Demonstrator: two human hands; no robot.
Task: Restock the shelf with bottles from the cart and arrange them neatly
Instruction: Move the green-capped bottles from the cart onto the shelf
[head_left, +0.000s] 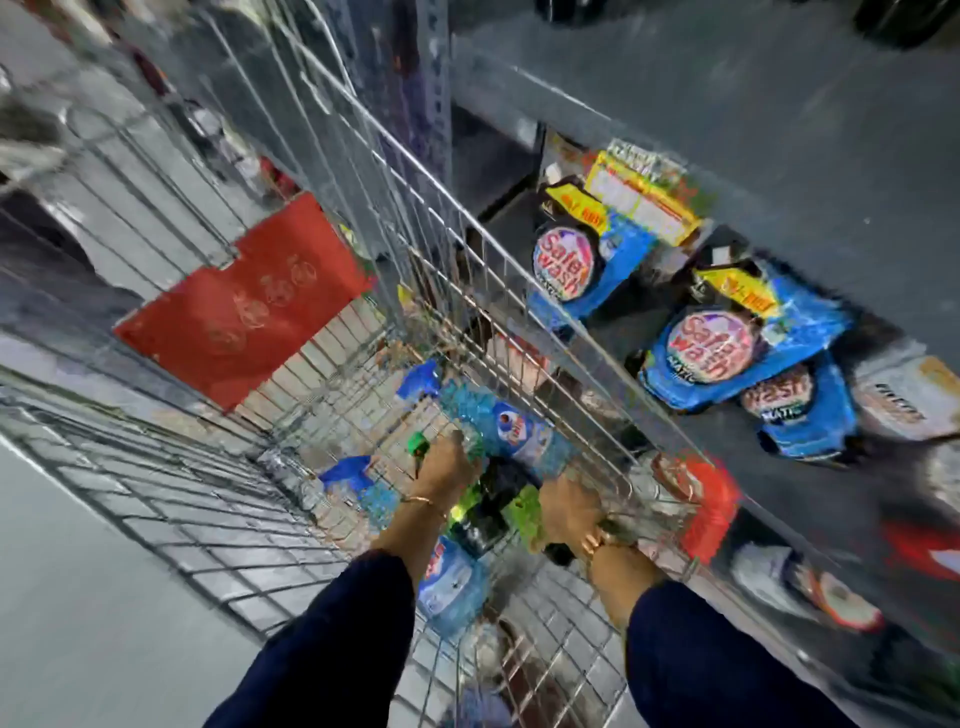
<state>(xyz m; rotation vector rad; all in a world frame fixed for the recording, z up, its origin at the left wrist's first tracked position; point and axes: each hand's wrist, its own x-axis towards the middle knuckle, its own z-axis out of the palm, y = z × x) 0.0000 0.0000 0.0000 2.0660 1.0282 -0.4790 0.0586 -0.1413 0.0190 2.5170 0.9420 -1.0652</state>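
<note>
Both of my arms, in dark blue sleeves, reach down into the wire cart (291, 519), and the whole view is smeared by motion. My left hand (445, 470) sits low in the basket, fingers curled around something at a green cap (418, 445); I cannot tell exactly which bottle it has hold of. My right hand (569, 512) is closed down over dark bottles with bright green labels (488, 506) in the middle of the load, but blur hides whether the fingers are truly clamped on one. Each wrist carries a thin bangle. Just beyond my left hand a clear blue bottle (511, 431) lies on its side in the cart with its blue cap pointing away from me. A second blue bottle (452, 584) lies under my left forearm, and another blue-capped one (350, 475) rests to the left of my hand. A red flap (244, 301) hangs on the cart's far end. To the right stands the grey shelf (753, 130), its lower level holding blue detergent pouches (711, 348) leaning together. A red basket (711, 512) sits just beside the cart's right rim.
</note>
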